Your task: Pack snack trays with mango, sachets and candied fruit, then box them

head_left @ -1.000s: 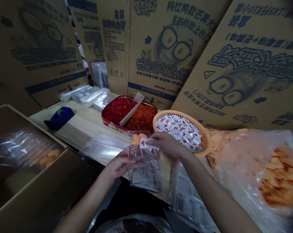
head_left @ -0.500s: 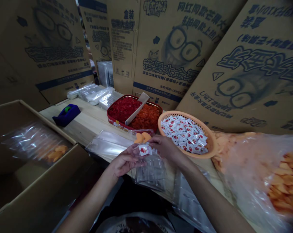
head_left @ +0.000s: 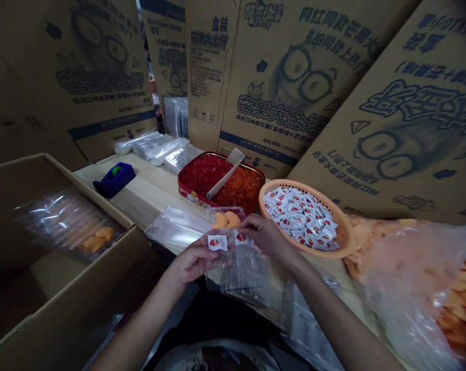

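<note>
A clear plastic tray (head_left: 246, 273) with several compartments is in front of me, tilted up at its far end. Orange gummy-like pieces (head_left: 227, 220) sit in its far end. My left hand (head_left: 194, 260) grips the tray's left side, thumb and fingers closed on the edge. Just above those fingertips, a white sachet with a red print (head_left: 218, 242) lies over the tray. My right hand (head_left: 267, 238) pinches at a second white sachet (head_left: 240, 237) on the tray's right side. Fingers partly cover that second sachet.
An orange basket of white sachets (head_left: 346, 234) stands at right, beside a bag of orange pieces (head_left: 402, 268). Behind the tray is a red tin (head_left: 184, 193) of red and orange bits. An open carton (head_left: 124, 232), blue tape dispenser (head_left: 117, 180) and clear packs (head_left: 151, 147) are left.
Two separate sachets now show over the tray where one showed before; one is at the left fingertips, one at the right. The view has shifted slightly left.
</note>
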`<state>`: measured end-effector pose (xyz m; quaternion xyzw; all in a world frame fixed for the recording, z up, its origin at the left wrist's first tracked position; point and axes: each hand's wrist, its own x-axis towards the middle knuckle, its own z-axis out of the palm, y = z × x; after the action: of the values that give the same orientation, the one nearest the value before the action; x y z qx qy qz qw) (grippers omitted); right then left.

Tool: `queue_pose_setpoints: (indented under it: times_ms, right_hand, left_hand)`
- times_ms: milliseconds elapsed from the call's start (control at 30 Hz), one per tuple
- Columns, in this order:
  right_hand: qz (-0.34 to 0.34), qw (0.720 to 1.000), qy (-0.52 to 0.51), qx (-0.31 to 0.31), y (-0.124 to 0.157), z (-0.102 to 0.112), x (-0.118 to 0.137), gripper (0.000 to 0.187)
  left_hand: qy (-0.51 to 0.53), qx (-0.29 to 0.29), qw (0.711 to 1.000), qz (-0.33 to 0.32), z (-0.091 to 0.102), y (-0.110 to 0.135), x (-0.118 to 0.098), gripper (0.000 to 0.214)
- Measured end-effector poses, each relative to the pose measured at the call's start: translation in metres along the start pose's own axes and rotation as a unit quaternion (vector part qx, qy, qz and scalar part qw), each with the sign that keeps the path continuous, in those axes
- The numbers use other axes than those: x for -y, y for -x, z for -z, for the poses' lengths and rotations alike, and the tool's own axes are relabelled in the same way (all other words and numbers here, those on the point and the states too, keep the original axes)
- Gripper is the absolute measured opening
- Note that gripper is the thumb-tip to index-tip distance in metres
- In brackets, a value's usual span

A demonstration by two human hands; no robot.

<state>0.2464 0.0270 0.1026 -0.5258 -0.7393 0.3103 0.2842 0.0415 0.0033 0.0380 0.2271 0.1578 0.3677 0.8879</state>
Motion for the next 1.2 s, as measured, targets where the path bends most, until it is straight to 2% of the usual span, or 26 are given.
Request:
queue_pose_setpoints:
  times_ms: [133,233,300,400,467,500,600,667,733,867,1000,1100,1200]
  right_hand:
    - [0.037,0.999,0.006,0.007,-0.002,-0.011,0.002,0.007]
    - [0.078,0.996,0.031,-0.044,-0.016,-0.009,0.005,0.006]
    - [0.086,0.993,0.037,-0.075,-0.037,-0.003,0.007,0.008]
    - [0.084,0.99,0.075,-0.085,-0.086,0.005,0.012,0.011]
    - [0.08,0.984,0.152,-0.051,-0.127,0.002,0.013,0.013]
    - [0.076,0.975,0.207,-0.011,-0.148,-0.002,0.012,0.016]
    - [0.059,0.927,0.348,0.127,-0.204,-0.025,0.006,0.022]
    - [0.052,0.905,0.384,0.174,-0.23,-0.043,0.0,0.024]
    - [0.05,0.893,0.402,0.194,-0.247,-0.059,-0.005,0.027]
    - [0.047,0.871,0.435,0.224,-0.264,-0.072,-0.019,0.032]
    - [0.032,0.856,0.444,0.263,-0.272,-0.066,-0.034,0.023]
    - [0.03,0.859,0.432,0.273,-0.271,-0.062,-0.037,0.028]
    - [0.038,0.867,0.411,0.279,-0.267,-0.069,-0.034,0.038]
  left_hand:
    - [0.008,-0.012,1.0,-0.011,0.008,0.008,-0.003,0.056]
    - [0.021,-0.038,0.999,-0.031,0.015,0.017,-0.006,0.06]
    - [0.038,-0.066,0.996,-0.056,0.02,0.024,-0.008,0.063]
    - [0.073,-0.101,0.987,-0.102,0.027,0.034,-0.012,0.065]
    - [0.095,-0.125,0.978,-0.137,0.033,0.037,-0.014,0.064]
    - [0.105,-0.136,0.973,-0.154,0.036,0.037,-0.015,0.064]
    - [0.135,-0.167,0.956,-0.199,0.047,0.036,-0.02,0.064]
    - [0.147,-0.188,0.947,-0.217,0.053,0.033,-0.023,0.064]
    - [0.15,-0.207,0.94,-0.226,0.057,0.03,-0.026,0.063]
    - [0.146,-0.232,0.933,-0.233,0.061,0.024,-0.033,0.063]
    - [0.146,-0.244,0.927,-0.243,0.064,0.015,-0.035,0.064]
    - [0.141,-0.255,0.922,-0.255,0.066,0.008,-0.035,0.062]
    - [0.142,-0.27,0.909,-0.282,0.064,0.0,-0.039,0.059]
